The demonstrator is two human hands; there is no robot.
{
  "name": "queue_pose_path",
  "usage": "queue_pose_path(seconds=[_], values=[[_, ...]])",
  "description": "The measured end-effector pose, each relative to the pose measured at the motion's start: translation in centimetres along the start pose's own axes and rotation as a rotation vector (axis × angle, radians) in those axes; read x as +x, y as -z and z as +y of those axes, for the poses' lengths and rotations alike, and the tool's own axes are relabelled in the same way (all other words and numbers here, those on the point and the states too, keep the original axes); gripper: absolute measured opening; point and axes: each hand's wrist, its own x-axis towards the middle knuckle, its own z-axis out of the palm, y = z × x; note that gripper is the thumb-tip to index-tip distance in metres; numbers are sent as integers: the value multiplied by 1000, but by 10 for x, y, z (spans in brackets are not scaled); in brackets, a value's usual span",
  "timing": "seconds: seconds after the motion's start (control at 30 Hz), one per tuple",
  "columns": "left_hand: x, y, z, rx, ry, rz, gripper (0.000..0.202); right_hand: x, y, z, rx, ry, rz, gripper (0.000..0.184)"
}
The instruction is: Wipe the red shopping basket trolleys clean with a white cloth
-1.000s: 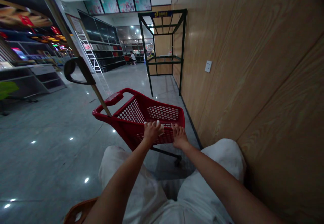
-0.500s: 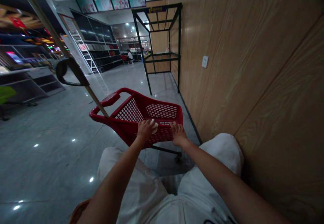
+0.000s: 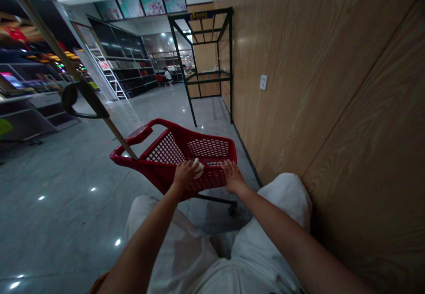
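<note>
A white cloth (image 3: 198, 168) is pressed to the mesh of a red plastic shopping cart (image 3: 156, 124) by the left hand (image 3: 183, 174), fingers closed over it. The right hand (image 3: 233, 176) is laid on the mesh, fingers spread open. A caster (image 3: 233, 207) is seen on the polished floor (image 3: 66, 205), near the wood-panel wall (image 3: 332, 108). A pole (image 3: 122, 139) appears rested on the rim; it could slip if the cart is rolled by hand pressure. A black metal shelf frame (image 3: 231, 86) stands farther off.
</note>
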Motion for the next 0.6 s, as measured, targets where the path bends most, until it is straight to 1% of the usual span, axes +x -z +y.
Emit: queue_pose_path(seconds=[0.07, 0.1, 0.13, 0.17, 0.2, 0.23, 0.3, 0.37, 0.4, 0.43, 0.47, 0.5, 0.53, 0.6], values=[[-11, 3, -28, 33, 45, 25, 39, 1, -1, -3, 10, 4, 1, 96], [-14, 4, -34, 37, 69, 28, 39, 1, -2, -4, 11, 3, -2, 97], [-15, 4, -35, 34, 91, 28, 39, 2, -3, -6, 9, -3, -4, 97], [-13, 4, -30, 24, 106, 24, 40, 2, -4, -7, 7, -12, -6, 98], [-10, 3, -20, 10, 117, 22, 40, 2, -6, -8, 7, -19, -4, 98], [-5, 1, -5, -7, 119, 21, 41, 2, -8, -9, 12, -24, 6, 98], [7, -4, 31, -40, 111, 19, 43, 3, -12, -8, 36, -21, 49, 95], [20, -9, 66, -73, 107, 26, 47, 4, -12, -7, 64, -17, 107, 83], [25, -11, 79, -83, 124, 30, 47, 4, -11, -5, 73, -20, 132, 73], [29, -12, 88, -90, 127, 34, 48, 5, -9, -3, 80, -26, 147, 60], [32, -13, 93, -94, 117, 36, 48, 7, -6, -1, 84, -29, 150, 48], [32, -12, 92, -96, 87, 31, 48, 8, -2, 1, 85, -29, 142, 38], [32, -12, 87, -97, 41, 18, 47, 10, 3, 3, 83, -24, 125, 33], [25, -9, 66, -95, -55, -19, 45, 14, 11, 9, 68, 5, 66, 33]])
